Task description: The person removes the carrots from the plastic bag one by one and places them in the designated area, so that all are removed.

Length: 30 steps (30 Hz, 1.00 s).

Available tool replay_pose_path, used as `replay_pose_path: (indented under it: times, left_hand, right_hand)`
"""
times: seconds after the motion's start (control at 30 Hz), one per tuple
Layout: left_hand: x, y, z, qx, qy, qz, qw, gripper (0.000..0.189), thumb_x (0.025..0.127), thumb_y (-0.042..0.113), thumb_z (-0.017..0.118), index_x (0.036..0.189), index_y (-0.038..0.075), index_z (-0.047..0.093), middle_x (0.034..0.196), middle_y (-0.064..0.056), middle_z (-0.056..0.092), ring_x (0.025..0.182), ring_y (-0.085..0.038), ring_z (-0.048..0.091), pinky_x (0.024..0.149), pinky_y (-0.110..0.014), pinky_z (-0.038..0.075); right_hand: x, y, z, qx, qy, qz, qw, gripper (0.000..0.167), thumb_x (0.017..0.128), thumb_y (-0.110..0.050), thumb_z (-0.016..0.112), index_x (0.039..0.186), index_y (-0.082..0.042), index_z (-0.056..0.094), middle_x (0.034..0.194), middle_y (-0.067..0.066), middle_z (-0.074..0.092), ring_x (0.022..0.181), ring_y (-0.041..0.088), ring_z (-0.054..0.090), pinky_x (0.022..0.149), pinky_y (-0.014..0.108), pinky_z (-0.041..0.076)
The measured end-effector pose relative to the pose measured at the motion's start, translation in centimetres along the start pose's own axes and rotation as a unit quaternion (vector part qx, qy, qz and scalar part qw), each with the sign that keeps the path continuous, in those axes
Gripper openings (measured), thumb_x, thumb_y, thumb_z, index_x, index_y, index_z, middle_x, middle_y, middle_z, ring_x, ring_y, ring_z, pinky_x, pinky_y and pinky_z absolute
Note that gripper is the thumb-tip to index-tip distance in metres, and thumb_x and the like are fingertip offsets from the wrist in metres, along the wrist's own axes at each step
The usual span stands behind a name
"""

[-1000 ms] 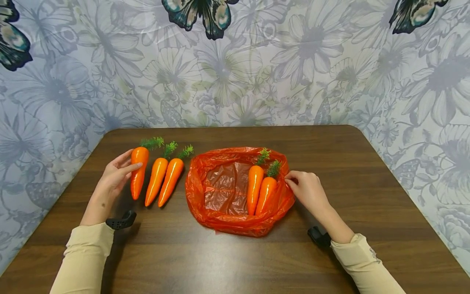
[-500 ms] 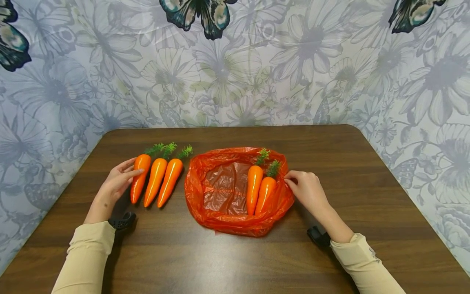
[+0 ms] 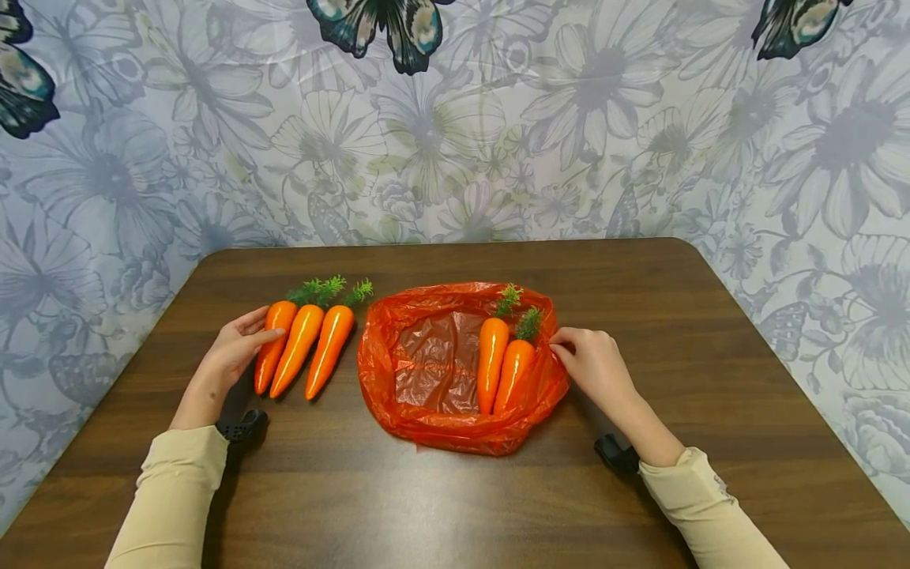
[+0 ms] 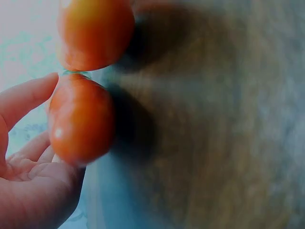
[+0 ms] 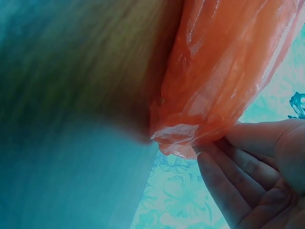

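Observation:
In the head view my left hand (image 3: 231, 348) holds the leftmost of three orange carrots with green tops, its thumb lying across this carrot (image 3: 276, 348). That carrot leans close against a second carrot (image 3: 298, 348), and a third carrot (image 3: 331, 348) lies just to the right. The left wrist view has the held carrot (image 4: 81, 121) between thumb and fingers. My right hand (image 3: 597, 363) pinches the right edge of a red plastic bag (image 3: 384, 379). Inside the bag's right side lie two more carrots, the left carrot (image 3: 492, 363) beside the right carrot (image 3: 515, 375).
The brown wooden table (image 3: 441, 514) carries the carrots and bag. Behind it rises a floral wall (image 3: 455, 158) with butterfly decorations (image 3: 412, 35). The bag's mouth is spread wide, with bare bag bottom (image 3: 437, 363) left of its two carrots.
My left hand has brought its carrot down and to the right, against the second carrot, whose lower tip has shifted left. The right hand keeps its pinch on the bag's edge.

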<state>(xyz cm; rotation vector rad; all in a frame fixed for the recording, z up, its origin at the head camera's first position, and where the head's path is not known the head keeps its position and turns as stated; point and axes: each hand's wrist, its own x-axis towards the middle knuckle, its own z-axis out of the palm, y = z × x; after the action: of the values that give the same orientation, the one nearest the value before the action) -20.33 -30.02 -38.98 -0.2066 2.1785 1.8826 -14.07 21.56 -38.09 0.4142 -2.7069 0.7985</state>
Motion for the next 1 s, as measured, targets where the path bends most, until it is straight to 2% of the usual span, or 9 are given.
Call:
replay_pose_path:
  times: [0.13, 0.33, 0.57, 0.7, 0.83, 1.0]
  left_hand:
    - [0.0, -0.1, 0.0, 0.011, 0.002, 0.004, 0.9999, 0.081, 0.093, 0.013, 0.059, 0.148, 0.0, 0.001, 0.152, -0.02, -0.002, 0.138, -0.03, 0.005, 0.107, -0.034, 0.018]
    - [-0.2, -0.5, -0.4, 0.059, 0.011, 0.016, 0.9981, 0.08, 0.095, 0.019, 0.058, 0.148, 0.0, 0.001, 0.152, -0.021, 0.001, 0.138, -0.032, 0.005, 0.107, -0.039, 0.017]
    - [-0.5, -0.7, -0.8, 0.11, 0.023, 0.038, 0.9929, 0.078, 0.094, 0.018, 0.058, 0.147, -0.004, 0.006, 0.15, -0.026, 0.008, 0.136, -0.037, 0.011, 0.107, -0.046, 0.017]
    - [-1.1, 0.2, -0.5, 0.136, 0.038, 0.054, 0.9885, 0.078, 0.094, 0.018, 0.059, 0.147, -0.006, 0.008, 0.149, -0.027, 0.012, 0.135, -0.039, 0.015, 0.105, -0.047, 0.02]
    - [-1.9, 1.6, 0.4, 0.151, 0.053, 0.079, 0.984, 0.076, 0.093, 0.02, 0.06, 0.147, -0.006, 0.012, 0.147, -0.028, 0.018, 0.134, -0.039, 0.02, 0.104, -0.044, 0.025]
    - [-2.7, 3.6, 2.2, 0.132, 0.034, 0.107, 0.9849, 0.075, 0.094, 0.023, 0.059, 0.147, -0.004, 0.013, 0.148, -0.026, 0.018, 0.134, -0.036, 0.02, 0.103, -0.035, 0.029]
  right_hand:
    - [0.1, -0.1, -0.1, -0.001, -0.001, -0.005, 1.0, 0.005, 0.08, 0.002, 0.071, 0.085, 0.0, 0.071, 0.079, 0.011, 0.068, 0.062, 0.021, 0.059, 0.059, 0.039, 0.053]
    - [0.1, -0.1, 0.0, -0.003, 0.0, -0.008, 1.0, 0.006, 0.08, 0.003, 0.071, 0.084, 0.0, 0.071, 0.079, 0.011, 0.068, 0.063, 0.022, 0.06, 0.06, 0.039, 0.053]
    - [0.1, -0.2, 0.0, -0.004, 0.003, -0.009, 0.9999, 0.005, 0.08, 0.003, 0.071, 0.084, 0.0, 0.071, 0.079, 0.011, 0.068, 0.063, 0.022, 0.06, 0.06, 0.039, 0.053]
    - [0.1, -0.1, 0.0, -0.004, 0.002, -0.007, 1.0, 0.005, 0.08, 0.003, 0.071, 0.084, 0.0, 0.072, 0.079, 0.011, 0.068, 0.062, 0.021, 0.06, 0.06, 0.039, 0.053]
    - [0.0, 0.0, 0.0, -0.004, 0.003, -0.006, 1.0, 0.005, 0.08, 0.003, 0.071, 0.084, 0.0, 0.072, 0.079, 0.011, 0.068, 0.061, 0.02, 0.059, 0.06, 0.038, 0.053]
    - [-0.1, -0.1, 0.0, -0.004, 0.005, -0.005, 1.0, 0.005, 0.08, 0.003, 0.071, 0.084, 0.0, 0.072, 0.079, 0.011, 0.068, 0.062, 0.02, 0.06, 0.06, 0.038, 0.053]
